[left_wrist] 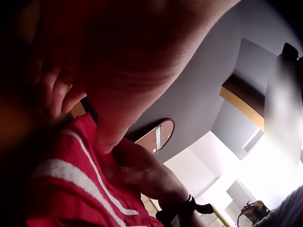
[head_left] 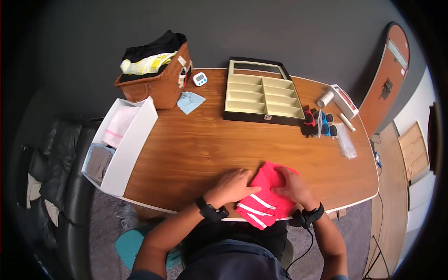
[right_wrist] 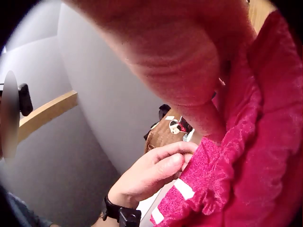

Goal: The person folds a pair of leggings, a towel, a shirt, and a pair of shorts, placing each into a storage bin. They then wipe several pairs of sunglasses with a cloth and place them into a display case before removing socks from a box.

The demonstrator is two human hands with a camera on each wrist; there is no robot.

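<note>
Folded pink-red shorts (head_left: 268, 186) with white stripes lie at the table's near edge, their lower corner hanging over it. A gathered waistband (right_wrist: 222, 175) shows in the right wrist view. My left hand (head_left: 232, 186) grips their left side, thumb on top of the cloth, fingers beyond the edge. On the opposite side my right hand (head_left: 295, 189) holds the shorts, its thumb pointing inward across them; its other fingers are partly hidden. In the left wrist view the left thumb (left_wrist: 111, 135) presses down close to the stripes.
A white box (head_left: 135, 144) with folded clothes stands left, beside a brown basket (head_left: 154, 86) piled with clothes. Behind are a blue cloth (head_left: 190, 102), a timer (head_left: 199, 79) and an open compartment case (head_left: 263, 112). Several sunglasses (head_left: 319, 122) and a plastic bag (head_left: 346, 142) lie right.
</note>
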